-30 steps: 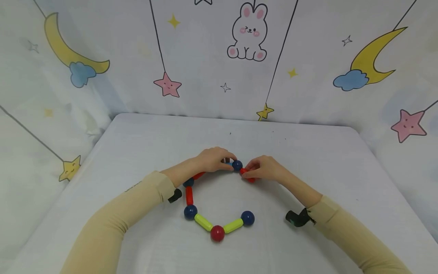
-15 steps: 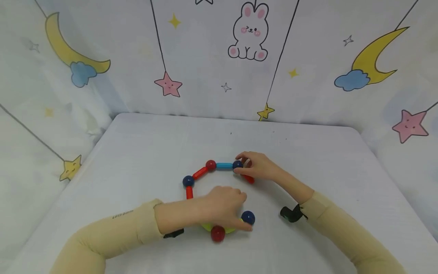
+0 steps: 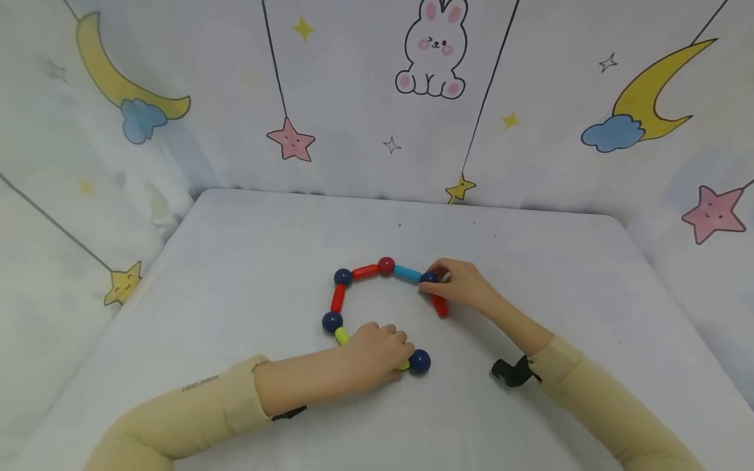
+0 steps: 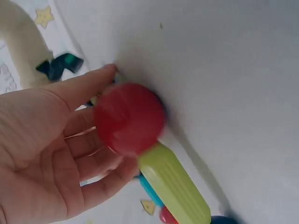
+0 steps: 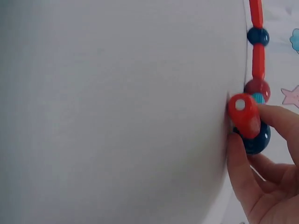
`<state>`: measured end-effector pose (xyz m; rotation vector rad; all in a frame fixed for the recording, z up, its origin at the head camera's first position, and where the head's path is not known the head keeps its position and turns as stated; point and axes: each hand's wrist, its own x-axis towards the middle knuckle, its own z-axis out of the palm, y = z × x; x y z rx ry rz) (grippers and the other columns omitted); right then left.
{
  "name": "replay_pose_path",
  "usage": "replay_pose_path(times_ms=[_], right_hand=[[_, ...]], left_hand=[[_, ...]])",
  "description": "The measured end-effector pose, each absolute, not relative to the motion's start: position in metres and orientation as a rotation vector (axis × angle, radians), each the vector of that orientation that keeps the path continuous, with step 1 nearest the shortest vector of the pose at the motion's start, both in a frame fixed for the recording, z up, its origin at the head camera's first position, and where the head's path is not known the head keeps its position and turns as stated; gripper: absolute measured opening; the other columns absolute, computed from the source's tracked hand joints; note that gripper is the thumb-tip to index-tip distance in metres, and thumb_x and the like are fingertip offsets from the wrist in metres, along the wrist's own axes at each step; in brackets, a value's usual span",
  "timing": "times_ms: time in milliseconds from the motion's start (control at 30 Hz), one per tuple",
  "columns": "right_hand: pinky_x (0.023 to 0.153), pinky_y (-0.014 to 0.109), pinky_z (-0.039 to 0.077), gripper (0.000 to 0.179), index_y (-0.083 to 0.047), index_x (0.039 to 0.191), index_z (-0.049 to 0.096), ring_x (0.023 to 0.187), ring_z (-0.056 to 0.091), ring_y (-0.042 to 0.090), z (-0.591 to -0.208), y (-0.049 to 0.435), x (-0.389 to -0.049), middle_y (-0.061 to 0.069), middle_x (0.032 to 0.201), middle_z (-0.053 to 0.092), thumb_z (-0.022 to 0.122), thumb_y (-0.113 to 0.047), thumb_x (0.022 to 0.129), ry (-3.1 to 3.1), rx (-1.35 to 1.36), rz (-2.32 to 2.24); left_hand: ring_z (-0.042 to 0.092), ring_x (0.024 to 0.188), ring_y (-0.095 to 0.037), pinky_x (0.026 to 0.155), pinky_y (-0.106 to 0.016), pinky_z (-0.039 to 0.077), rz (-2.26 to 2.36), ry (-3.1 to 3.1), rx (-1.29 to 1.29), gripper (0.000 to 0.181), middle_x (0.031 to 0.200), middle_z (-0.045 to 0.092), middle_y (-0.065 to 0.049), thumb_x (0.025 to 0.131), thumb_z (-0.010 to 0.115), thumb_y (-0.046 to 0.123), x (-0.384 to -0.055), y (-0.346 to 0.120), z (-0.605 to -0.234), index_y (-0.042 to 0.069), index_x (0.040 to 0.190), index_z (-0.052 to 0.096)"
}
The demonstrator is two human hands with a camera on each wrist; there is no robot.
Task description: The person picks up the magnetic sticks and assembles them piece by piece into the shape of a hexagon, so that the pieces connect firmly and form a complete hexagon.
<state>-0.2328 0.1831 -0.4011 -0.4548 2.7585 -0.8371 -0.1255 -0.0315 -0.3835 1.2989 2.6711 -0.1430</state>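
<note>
An open chain of toy balls and rods curves over the table. At its near side my left hand [image 3: 374, 356] grips the yellow-green rods [image 4: 175, 182] around a red ball [image 4: 128, 119], which the hand hides in the head view. Just past those fingers, a dark blue ball [image 3: 420, 362] ends the chain. Farther back, thumb and fingers of my right hand [image 3: 462, 281] pinch another dark blue ball [image 5: 257, 142]. From it a red rod [image 3: 440, 306] points toward me, its free tip showing a pale round spot. A light blue rod [image 3: 408, 273] joins this ball's other side.
The chain's far and left stretch has a red ball [image 3: 386, 265], red rods [image 3: 338, 299] and dark blue balls [image 3: 332, 322]. All lies on a white-covered table [image 3: 265, 229]. Behind hangs a cloth [image 3: 353, 85] printed with moons, stars and a rabbit. Black wrist cameras [image 3: 511, 373] sit under the sleeves.
My left hand has left the light blue rod, come down to the near side and taken hold there. The near part has shifted away from me. My right hand moved from red rod to dark blue ball.
</note>
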Motion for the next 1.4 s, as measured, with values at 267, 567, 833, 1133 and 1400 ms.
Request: replay_pose_path(times_ms=[267, 567, 833, 1133, 1400], right_hand=[[0.094, 0.048, 0.047, 0.046, -0.016, 0.133, 0.056, 0.127, 0.040, 0.030, -0.395, 0.211, -0.230, 0.012, 0.144, 0.042, 0.071, -0.018, 0.089, 2.725, -1.100, -0.646], [0.096, 0.044, 0.047, 0.029, -0.021, 0.110, 0.069, 0.125, 0.042, 0.027, -0.394, 0.215, -0.228, 0.009, 0.134, 0.054, 0.079, -0.017, 0.083, 2.654, -1.616, -0.450], [0.088, 0.033, 0.052, 0.027, -0.017, 0.108, 0.068, 0.116, 0.046, 0.019, -0.396, 0.198, -0.212, 0.003, 0.120, 0.058, 0.078, -0.015, 0.084, 2.573, -1.578, -0.614], [0.091, 0.030, 0.050, 0.026, -0.018, 0.107, 0.067, 0.114, 0.045, 0.017, -0.397, 0.191, -0.204, 0.000, 0.117, 0.056, 0.078, -0.014, 0.084, 2.559, -1.514, -0.622], [0.091, 0.035, 0.049, 0.028, -0.016, 0.114, 0.065, 0.116, 0.044, 0.017, -0.394, 0.188, -0.206, -0.001, 0.124, 0.053, 0.070, -0.013, 0.087, 2.589, -1.268, -0.702]], left_hand=[[0.053, 0.086, -0.011, 0.065, -0.021, 0.043, 0.201, 2.664, 1.234, 0.041, 0.100, 0.064, 0.002, 0.085, 0.074, 0.042, -0.145, -0.055, -0.383, 0.015, 0.115, 0.068], [0.052, 0.079, -0.007, 0.063, -0.019, 0.043, 0.706, 2.591, 1.044, 0.040, 0.095, 0.066, 0.005, 0.084, 0.076, 0.039, -0.149, -0.055, -0.399, 0.012, 0.113, 0.071], [0.055, 0.082, -0.009, 0.072, -0.020, 0.045, 0.869, 2.534, 0.970, 0.037, 0.092, 0.067, 0.006, 0.083, 0.078, 0.034, -0.152, -0.054, -0.405, 0.009, 0.109, 0.071], [0.055, 0.081, -0.010, 0.070, -0.021, 0.045, 0.884, 2.497, 0.952, 0.035, 0.089, 0.066, 0.009, 0.083, 0.078, 0.033, -0.154, -0.053, -0.403, 0.010, 0.108, 0.071], [0.058, 0.094, -0.013, 0.081, -0.026, 0.050, 0.924, 2.650, 0.947, 0.041, 0.102, 0.066, 0.001, 0.087, 0.074, 0.038, -0.167, -0.064, -0.396, 0.008, 0.114, 0.069]])
